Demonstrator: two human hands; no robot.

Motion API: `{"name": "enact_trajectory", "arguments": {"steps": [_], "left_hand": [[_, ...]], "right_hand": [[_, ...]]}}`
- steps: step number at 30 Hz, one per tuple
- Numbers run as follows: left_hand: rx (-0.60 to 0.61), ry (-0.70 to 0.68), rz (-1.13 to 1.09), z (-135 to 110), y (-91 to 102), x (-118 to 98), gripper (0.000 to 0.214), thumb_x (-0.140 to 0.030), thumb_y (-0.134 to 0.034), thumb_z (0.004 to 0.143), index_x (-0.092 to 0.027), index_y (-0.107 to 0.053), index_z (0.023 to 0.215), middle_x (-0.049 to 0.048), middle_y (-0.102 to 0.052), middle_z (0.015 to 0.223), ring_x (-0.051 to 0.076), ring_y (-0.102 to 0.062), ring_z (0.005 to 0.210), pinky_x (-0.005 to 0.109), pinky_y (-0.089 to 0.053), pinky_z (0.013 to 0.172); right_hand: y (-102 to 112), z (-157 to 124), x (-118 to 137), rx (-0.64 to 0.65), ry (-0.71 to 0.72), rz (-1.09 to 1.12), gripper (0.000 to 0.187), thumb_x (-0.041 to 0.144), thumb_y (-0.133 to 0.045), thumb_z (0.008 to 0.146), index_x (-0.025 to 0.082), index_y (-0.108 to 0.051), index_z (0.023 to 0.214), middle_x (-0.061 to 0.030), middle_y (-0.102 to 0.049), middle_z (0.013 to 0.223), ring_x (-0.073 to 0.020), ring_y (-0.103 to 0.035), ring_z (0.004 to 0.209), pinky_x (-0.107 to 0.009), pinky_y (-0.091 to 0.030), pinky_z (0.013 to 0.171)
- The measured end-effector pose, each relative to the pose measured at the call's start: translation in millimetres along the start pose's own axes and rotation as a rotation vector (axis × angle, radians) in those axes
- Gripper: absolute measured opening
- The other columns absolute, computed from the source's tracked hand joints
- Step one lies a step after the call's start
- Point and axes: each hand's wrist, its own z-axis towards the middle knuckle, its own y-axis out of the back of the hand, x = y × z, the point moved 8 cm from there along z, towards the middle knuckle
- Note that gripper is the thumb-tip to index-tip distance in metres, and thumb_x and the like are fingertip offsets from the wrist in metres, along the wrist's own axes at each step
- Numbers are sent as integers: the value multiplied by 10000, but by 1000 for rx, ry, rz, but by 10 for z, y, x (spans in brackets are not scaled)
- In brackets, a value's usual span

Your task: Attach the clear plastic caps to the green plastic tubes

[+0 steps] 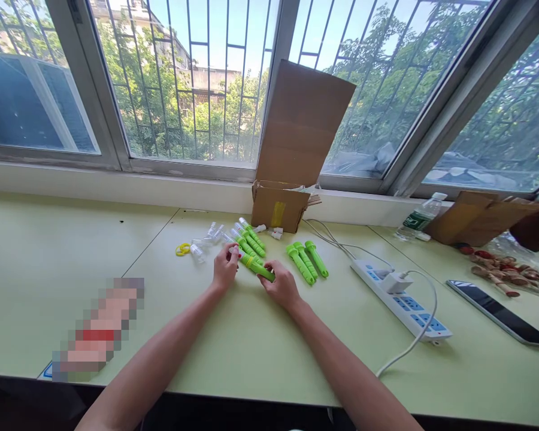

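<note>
My right hand (282, 286) is wrapped round the lower end of a bright green plastic handle (253, 264) with a ribbed neck. At that handle's upper end, the fingers of my left hand (226, 267) are pinched on a small whitish piece with a bit of red; what it is cannot be made out. Just beyond lie several green handles with clear tips (251, 239), side by side. Small clear plastic caps (197, 254) are scattered left of my left hand, by yellow rings (182, 249). Three more green handles (306, 263) without clear tips rest to the right.
An open cardboard box (276, 206) stands against the window sill, small white pieces (275, 233) before it. To the right are a power strip (399, 299) with cables, a phone (498, 311), a water bottle (420, 218) and bagged wooden pieces (512, 272). A pixelated object (99, 329) lies left.
</note>
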Motion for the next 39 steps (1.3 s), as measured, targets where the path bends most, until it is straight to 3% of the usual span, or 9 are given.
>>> {"name": "enact_trajectory", "arguments": {"steps": [8,13,17,20,24,29,39], "left_hand": [[-52,66,-40,38,67,77,315,-447,-541,761,-153,-555,875,-17,-585,613,60,-462,360,186,-372,369],[-86,113,-81,54,108,139,298,-429,-540,763,-152,-546,873,-34,-547,570,61,-451,356,185,-375,361],[-119,140,-115,75,150,175,326,-459,-547,753,-148,-542,852,-27,-548,588,60,-447,356,188,-372,346],[-118,141,-130,89,156,184,323,-460,-552,749,-150,-540,840,-25,-553,599,59,-445,355,189,-374,344],[-124,155,-132,95,166,206,305,-443,-557,747,-150,-539,830,-33,-540,568,61,-442,348,188,-366,341],[-123,180,-141,97,182,239,309,-452,-577,729,-156,-534,804,-50,-511,511,67,-453,346,183,-361,350],[-43,197,-178,88,126,240,328,-473,-586,723,-156,-512,764,-49,-514,505,64,-461,350,177,-371,357]], "right_hand": [[46,3,16,-6,-1,2,298,353,-581,788,253,-615,1067,-44,-627,947,-183,-593,833,-274,-444,749],[45,3,85,-7,51,85,374,256,-599,736,209,-557,1104,-64,-568,969,-186,-571,844,-272,-463,711],[72,-10,145,-32,72,89,325,168,-554,709,188,-535,1033,-81,-530,1014,-179,-561,821,-275,-466,696],[89,-12,152,-41,66,96,256,159,-545,705,195,-539,959,-62,-560,954,-176,-568,790,-267,-465,675],[140,-9,90,-92,8,114,300,189,-560,724,210,-558,1023,-57,-618,985,-182,-594,788,-256,-469,626],[163,-9,44,-119,-10,137,302,231,-574,747,219,-584,1049,-61,-646,1022,-198,-613,834,-293,-494,690],[199,-19,81,-136,18,239,341,225,-560,755,221,-558,1096,-91,-540,1050,-209,-563,905,-278,-510,603]]}}
